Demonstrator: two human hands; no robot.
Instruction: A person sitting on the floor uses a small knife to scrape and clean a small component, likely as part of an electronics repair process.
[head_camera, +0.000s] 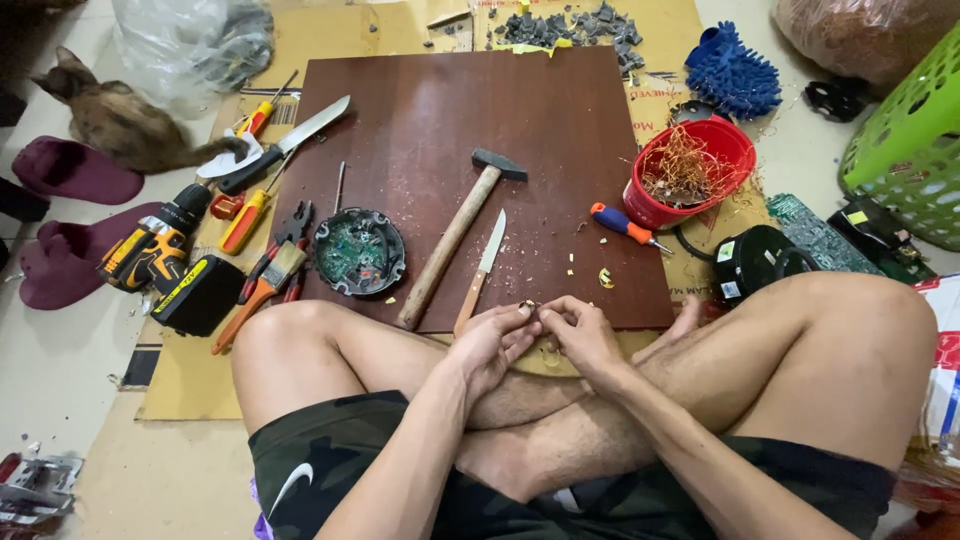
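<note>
I sit cross-legged on the floor with both hands together above my shins, at the near edge of a dark brown board. My left hand and my right hand pinch one small yellowish part between their fingertips; it is too small to identify. Just beyond my hands lie a wooden-handled knife and a hammer on the board. A round black casing with a green circuit board rests at the board's left edge.
A red bucket of copper wire, an orange-and-blue screwdriver and a black round part sit to the right. On the left cardboard lie a yellow drill, pliers, screwdrivers and a big knife. A cat lies at far left. Green basket at right.
</note>
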